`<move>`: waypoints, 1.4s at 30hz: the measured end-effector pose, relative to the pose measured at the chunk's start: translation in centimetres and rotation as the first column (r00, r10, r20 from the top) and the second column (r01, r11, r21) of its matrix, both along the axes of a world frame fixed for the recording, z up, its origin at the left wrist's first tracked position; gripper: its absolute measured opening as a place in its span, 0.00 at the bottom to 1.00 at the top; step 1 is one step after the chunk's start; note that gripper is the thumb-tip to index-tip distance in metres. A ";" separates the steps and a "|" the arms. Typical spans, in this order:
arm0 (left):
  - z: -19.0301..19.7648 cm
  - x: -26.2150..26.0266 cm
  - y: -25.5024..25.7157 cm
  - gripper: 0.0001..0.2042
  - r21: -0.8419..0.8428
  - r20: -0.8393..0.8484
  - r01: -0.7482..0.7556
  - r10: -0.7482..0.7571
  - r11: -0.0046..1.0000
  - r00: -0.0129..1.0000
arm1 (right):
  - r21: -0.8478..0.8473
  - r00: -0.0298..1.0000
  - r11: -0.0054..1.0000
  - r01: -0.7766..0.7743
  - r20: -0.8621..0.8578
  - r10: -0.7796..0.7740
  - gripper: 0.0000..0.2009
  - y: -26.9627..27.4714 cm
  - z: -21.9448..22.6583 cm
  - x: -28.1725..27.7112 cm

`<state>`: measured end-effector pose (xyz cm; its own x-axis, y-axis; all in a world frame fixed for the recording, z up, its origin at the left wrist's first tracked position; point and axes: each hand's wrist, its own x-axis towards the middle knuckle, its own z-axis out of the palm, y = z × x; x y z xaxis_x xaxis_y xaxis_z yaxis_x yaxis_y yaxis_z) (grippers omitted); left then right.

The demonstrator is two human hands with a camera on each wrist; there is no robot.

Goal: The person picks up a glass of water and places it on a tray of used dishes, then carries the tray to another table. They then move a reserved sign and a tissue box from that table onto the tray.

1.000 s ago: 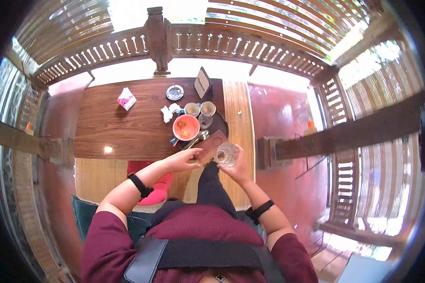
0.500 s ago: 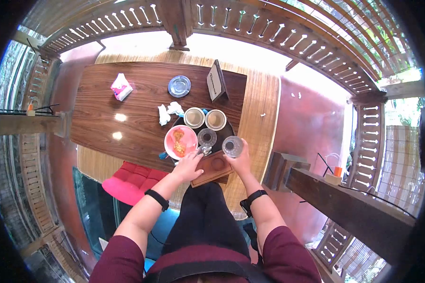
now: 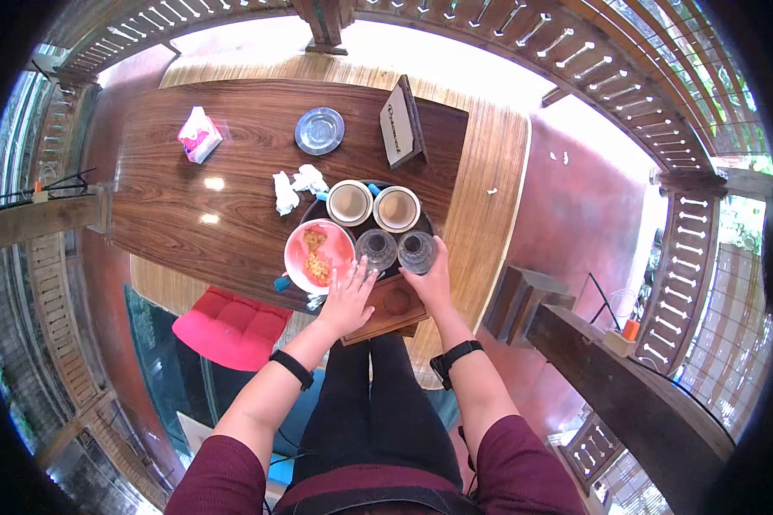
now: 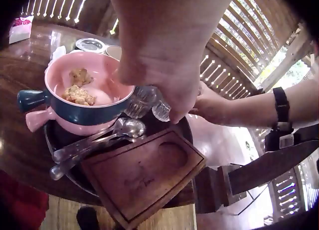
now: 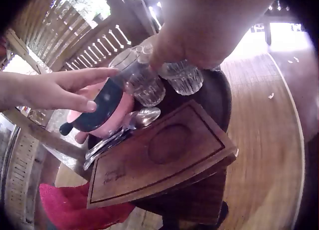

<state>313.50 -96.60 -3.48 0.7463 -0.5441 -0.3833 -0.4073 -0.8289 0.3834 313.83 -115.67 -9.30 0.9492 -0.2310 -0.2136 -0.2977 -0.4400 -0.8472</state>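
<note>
Gripping one glass (image 3: 416, 251) mid-frame, just right of a second glass (image 3: 375, 248), is the right hand (image 3: 431, 287); the left hand (image 3: 347, 302) spreads its fingers.

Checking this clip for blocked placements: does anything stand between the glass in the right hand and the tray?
Nothing visible stands between the held glass and the tray. The other glass stands close on its left, and the wooden board lies on its near side; neither appears underneath. Whether its base touches the tray is unclear.
</note>
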 end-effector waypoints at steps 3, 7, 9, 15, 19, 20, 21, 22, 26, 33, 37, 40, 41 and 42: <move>-0.2 0.0 0.2 0.33 -0.008 0.004 0.014 -0.014 1.000 1.000 | 0.013 0.999 1.000 0.029 -0.016 -0.028 0.43 0.3 0.0 0.1; -0.2 0.0 0.5 0.33 -0.030 -0.010 0.009 -0.010 1.000 1.000 | -0.053 1.000 0.998 -0.021 0.010 0.021 0.45 0.1 -0.1 0.4; -0.1 0.1 0.7 0.34 -0.029 -0.027 0.023 -0.024 0.999 0.999 | -0.086 0.997 0.994 -0.062 0.036 0.065 0.45 -0.2 -0.1 0.7; 1.5 0.9 3.5 0.31 -0.133 -0.007 -0.005 0.004 0.991 1.000 | -0.263 0.994 0.960 -0.098 0.014 0.105 0.49 0.1 2.7 0.9; 2.7 3.0 7.4 0.27 -0.257 0.027 -0.040 0.049 0.966 0.998 | -0.310 0.976 0.950 -0.039 0.194 0.103 0.36 2.4 7.0 2.7; 2.7 4.0 8.4 0.26 -0.289 0.034 -0.043 0.056 0.956 0.998 | -0.315 0.972 0.948 -0.034 0.212 0.105 0.33 2.9 7.7 3.5; 2.6 5.3 9.3 0.25 -0.323 0.046 -0.040 0.058 0.945 0.997 | -0.322 0.967 0.946 -0.023 0.234 0.103 0.30 3.6 8.6 4.5; 3.6 6.7 10.0 0.23 -0.355 0.018 -0.079 0.091 0.931 0.996 | -0.315 0.951 0.949 0.025 0.301 0.075 0.20 4.7 9.9 5.8; -0.2 11.0 13.4 0.17 -0.485 -0.586 -0.714 0.418 0.505 0.694 | 0.008 0.965 1.000 -0.007 0.262 0.004 0.19 8.3 8.5 10.5; -6.0 20.1 16.3 0.17 -0.392 -0.575 -0.819 0.584 0.418 0.573 | 0.277 0.984 0.959 0.051 -0.176 -0.001 0.25 14.9 2.8 17.0; -11.4 24.6 15.4 0.22 -0.388 -0.493 -0.819 0.655 0.424 0.573 | 0.305 0.982 0.952 0.025 -0.186 0.034 0.25 17.2 1.0 18.0; -14.9 27.0 14.1 0.26 -0.253 -0.527 -0.889 0.716 0.382 0.458 | 0.361 0.971 0.928 0.093 -0.239 -0.004 0.24 17.9 0.8 18.2; -16.1 27.5 13.5 0.26 -0.196 -0.550 -0.918 0.737 0.344 0.393 | 0.375 0.968 0.920 0.112 -0.252 -0.015 0.24 17.9 0.8 18.4; -16.8 27.9 13.0 0.27 -0.184 -0.555 -0.929 0.746 0.322 0.368 | 0.385 0.965 0.914 0.129 -0.262 -0.026 0.24 17.7 0.3 18.4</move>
<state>341.42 -83.58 -20.24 0.7643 0.1575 -0.6253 0.6357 -0.3468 0.6897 332.23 -97.93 -9.02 0.8369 -0.1489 -0.5268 -0.5385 -0.0509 -0.8411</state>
